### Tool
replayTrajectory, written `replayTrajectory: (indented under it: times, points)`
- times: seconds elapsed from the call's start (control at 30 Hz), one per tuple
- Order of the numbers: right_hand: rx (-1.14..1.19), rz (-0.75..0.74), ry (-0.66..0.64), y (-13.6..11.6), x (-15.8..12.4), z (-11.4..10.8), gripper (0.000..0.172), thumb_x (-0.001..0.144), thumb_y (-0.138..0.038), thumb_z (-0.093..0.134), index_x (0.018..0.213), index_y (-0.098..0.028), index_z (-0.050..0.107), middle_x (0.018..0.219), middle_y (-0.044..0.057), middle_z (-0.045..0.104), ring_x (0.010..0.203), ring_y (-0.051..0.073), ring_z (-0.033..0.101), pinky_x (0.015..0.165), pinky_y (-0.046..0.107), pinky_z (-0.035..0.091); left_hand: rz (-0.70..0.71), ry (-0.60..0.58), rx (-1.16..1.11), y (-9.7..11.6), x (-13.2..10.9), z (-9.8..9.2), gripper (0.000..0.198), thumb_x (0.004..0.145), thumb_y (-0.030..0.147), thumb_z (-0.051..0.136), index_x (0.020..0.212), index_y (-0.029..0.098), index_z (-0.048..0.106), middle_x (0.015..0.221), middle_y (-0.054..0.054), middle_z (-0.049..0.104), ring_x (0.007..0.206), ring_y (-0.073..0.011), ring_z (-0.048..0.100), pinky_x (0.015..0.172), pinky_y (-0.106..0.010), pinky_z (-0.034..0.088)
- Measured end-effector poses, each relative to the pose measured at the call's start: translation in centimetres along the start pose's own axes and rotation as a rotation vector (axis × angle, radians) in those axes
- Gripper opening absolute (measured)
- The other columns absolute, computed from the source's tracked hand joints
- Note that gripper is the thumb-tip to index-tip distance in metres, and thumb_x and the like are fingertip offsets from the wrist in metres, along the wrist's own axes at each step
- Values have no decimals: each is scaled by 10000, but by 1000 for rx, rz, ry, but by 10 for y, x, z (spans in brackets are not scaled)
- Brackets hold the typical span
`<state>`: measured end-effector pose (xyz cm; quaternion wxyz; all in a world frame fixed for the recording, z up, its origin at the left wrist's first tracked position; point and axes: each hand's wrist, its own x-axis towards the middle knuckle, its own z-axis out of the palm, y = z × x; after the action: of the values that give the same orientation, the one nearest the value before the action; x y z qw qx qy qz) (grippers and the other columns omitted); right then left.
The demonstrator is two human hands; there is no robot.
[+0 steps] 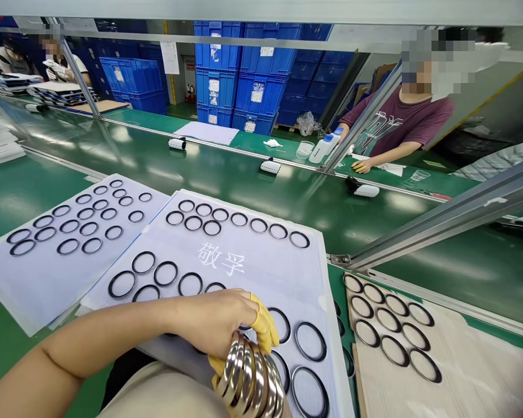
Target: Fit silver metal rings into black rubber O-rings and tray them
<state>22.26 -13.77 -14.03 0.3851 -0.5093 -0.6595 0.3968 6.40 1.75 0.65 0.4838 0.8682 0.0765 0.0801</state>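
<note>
I am holding a leaning stack of shiny silver-coloured metal rings (247,374) low before my body, above the pale bluish-white printed sheet (279,267) on the green table (39,180). My right grip (217,366) is mostly hiding behind this stack, but it seems to be closing around the rings, maybe so that they are leaning together and not slipping apart. My left grip (226,316), wearing yellow finger covers (265,319), is resting over the top with bent fingers; whether it is pinching one ring, I am not able to tell. Flat black-edged round rings (325,350) are lying in rows on the sheet, mostly apart, which is perhaps protecting their edges and leaving room for fingertips. Similar rings are lying on the beige wood-grained board (483,377) at right, closer together
</note>
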Motion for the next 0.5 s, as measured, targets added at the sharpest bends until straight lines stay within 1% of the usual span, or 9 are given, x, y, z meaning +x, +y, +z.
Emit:
replayTrajectory:
  times: [0.07,0.2,0.23,0.3,0.37,0.4,0.47,0.5]
  points:
    - [-22,30,33,2,-6,-2,492,849,-175,640,1308,-343,582,1135,25,729,1031,265,706,846,285,615,4,-5,16,3,0,0,204,701,11,650,777,195,606,1073,-46,727,1077,-203,633,988,-317,426]
    - [-51,78,58,4,-7,6,361,792,-234,714,1144,-307,680,966,35,774,862,260,745,757,286,641,35,-5,55,4,0,2,183,709,48,686,800,187,609,1066,-61,726,1089,-219,624,994,-319,421]
    - [-64,86,50,5,-6,9,355,762,-255,745,1111,-297,694,954,40,779,846,263,748,766,293,641,41,-6,62,3,0,3,181,711,54,691,803,187,610,1062,-59,725,1090,-219,622,996,-317,416]
    - [-83,88,52,7,-2,16,403,680,-318,808,1070,-261,723,1012,73,778,882,299,746,802,332,637,34,-9,73,2,2,4,185,713,40,682,801,187,613,1058,-52,722,1085,-210,620,996,-308,412]
    - [-58,67,21,11,1,22,417,647,-396,820,1033,-254,750,1026,76,779,894,321,746,777,355,643,5,-17,80,2,3,6,193,708,23,673,797,185,616,1054,-48,722,1072,-204,622,988,-302,415]
    - [-31,52,-3,12,2,26,366,673,-430,795,1004,-277,762,971,50,789,855,307,754,721,345,650,-11,-23,83,2,4,7,198,705,18,668,799,184,617,1051,-46,722,1067,-204,623,984,-303,416]
    - [15,28,-51,13,5,33,211,795,-456,681,951,-343,769,777,-19,787,693,244,757,562,288,636,-31,-29,83,3,3,8,194,711,25,659,814,184,617,1049,-42,720,1058,-204,623,986,-309,414]
    - [26,25,-70,13,5,36,197,851,-445,619,957,-363,763,719,-38,775,628,218,747,510,266,619,-34,-28,84,4,2,7,187,724,31,643,825,186,617,1044,-36,719,1052,-201,623,987,-311,411]
